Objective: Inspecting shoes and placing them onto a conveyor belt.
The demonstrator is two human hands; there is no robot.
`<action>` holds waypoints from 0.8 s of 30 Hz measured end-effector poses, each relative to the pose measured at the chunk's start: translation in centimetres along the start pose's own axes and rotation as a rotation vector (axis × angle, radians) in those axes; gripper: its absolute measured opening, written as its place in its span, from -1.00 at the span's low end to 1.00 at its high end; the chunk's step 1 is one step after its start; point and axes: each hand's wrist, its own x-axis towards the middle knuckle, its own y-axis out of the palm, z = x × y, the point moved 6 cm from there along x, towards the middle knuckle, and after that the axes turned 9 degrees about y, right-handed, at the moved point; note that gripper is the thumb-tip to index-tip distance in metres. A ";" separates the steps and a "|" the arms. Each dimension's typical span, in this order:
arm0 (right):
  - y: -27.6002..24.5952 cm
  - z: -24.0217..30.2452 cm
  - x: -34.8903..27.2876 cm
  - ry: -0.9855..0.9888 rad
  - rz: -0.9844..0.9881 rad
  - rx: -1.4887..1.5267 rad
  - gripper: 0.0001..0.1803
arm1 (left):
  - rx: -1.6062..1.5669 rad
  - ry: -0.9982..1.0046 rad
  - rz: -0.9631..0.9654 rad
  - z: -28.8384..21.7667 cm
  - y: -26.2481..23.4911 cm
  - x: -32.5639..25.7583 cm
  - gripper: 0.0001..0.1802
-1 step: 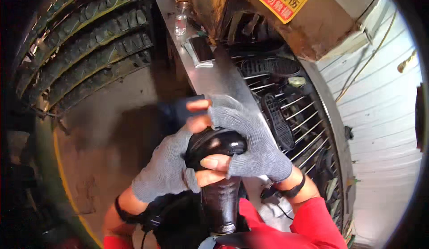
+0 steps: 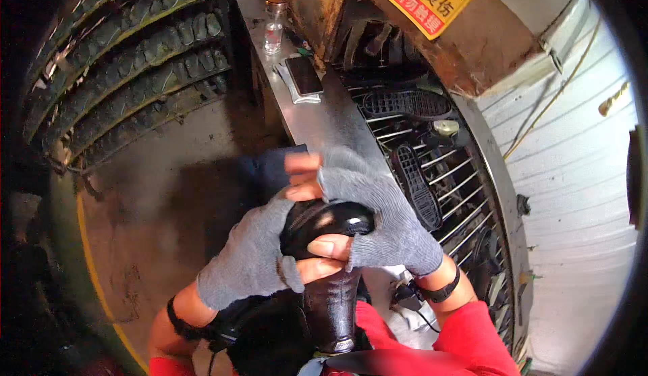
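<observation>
Both hands are on a glossy black shoe [image 2: 331,224], low in the middle of the view, mounted on a dark post [image 2: 331,308] that rises from the bottom edge. The left hand [image 2: 253,258], in a grey fingerless glove, wraps the shoe's left side, its thumb pressed across the front just under the shine. The right hand [image 2: 378,214], gloved the same way, folds over the top and right side, bare fingertips curled down onto the far end of the shoe, so both hands are clamped around it rather than spread. A black band [image 2: 442,289] sits on the right wrist, red sleeves [image 2: 472,339] below. Just beyond the hands runs a steel ledge [image 2: 324,116] carrying a phone [image 2: 304,74] and a small clear bottle [image 2: 273,25]. To the right, a wire rack [image 2: 459,194] holds black soles [image 2: 415,185]. At far left hang rows of dark moulds [image 2: 135,52] above a grimy floor [image 2: 162,200].
</observation>
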 end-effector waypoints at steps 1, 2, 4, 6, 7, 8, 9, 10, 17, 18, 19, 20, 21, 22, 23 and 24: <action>-0.3 0.2 -0.1 0.001 0.017 -0.008 -0.35 | 0.155 -0.024 0.047 -0.8 0.4 0.4 -0.01; -0.4 0.3 -0.5 0.048 0.011 0.027 -0.45 | 0.155 -0.037 0.035 -1.5 0.7 0.4 -0.01; -0.7 0.2 -0.9 0.063 -0.046 0.066 -0.57 | 0.243 -0.200 -0.002 -1.8 0.9 0.0 0.05; -0.9 0.1 -1.2 0.053 -0.065 0.140 -0.35 | 0.216 -0.024 -0.085 -3.1 0.6 -0.1 0.08; -1.0 -0.2 -1.5 0.050 -0.168 0.235 -0.14 | 0.357 -0.033 -0.170 -3.6 -0.3 -1.2 0.08; -0.5 -0.9 -2.0 0.051 -0.265 0.336 0.08 | 0.505 -0.042 -0.254 -4.1 -1.5 -2.3 0.07; 0.9 -2.9 -3.3 0.072 -0.319 0.582 0.46 | 0.400 0.022 -0.407 -4.9 -2.9 -1.9 -0.01; 2.3 -4.9 -4.8 0.104 -0.372 0.693 0.55 | 0.340 0.112 -0.531 -5.4 -3.7 -1.4 -0.09; 4.1 -7.5 -7.9 0.623 -0.084 0.527 0.16 | 0.233 0.031 -0.759 -0.5 -2.5 -3.3 0.00; 3.3 -7.9 -8.7 0.701 -0.047 0.523 0.13 | 0.328 -0.092 -0.627 -0.8 -1.7 -3.4 0.11; 2.7 -8.7 -9.3 0.749 -0.037 0.557 0.11 | 0.417 -0.204 -0.485 -0.4 -0.7 -3.7 0.22; 1.9 -9.6 -10.0 0.773 -0.035 0.524 0.10 | 0.370 -0.199 -0.480 0.4 0.3 -4.1 0.22; 1.5 -10.3 -10.7 0.845 -0.055 0.630 0.07 | 0.361 -0.191 -0.498 1.5 1.4 -4.7 0.26; 1.4 -10.6 -11.1 0.912 -0.081 0.738 0.04 | 0.354 -0.183 -0.515 2.2 2.3 -5.2 0.31; 1.1 -9.0 -10.7 0.918 -0.125 0.853 -0.04 | 0.233 -0.395 -0.346 2.3 3.0 -5.5 0.29; 0.2 -9.1 -10.9 0.893 -0.110 0.899 -0.19 | 0.350 -0.345 -0.308 2.6 3.8 -5.7 0.18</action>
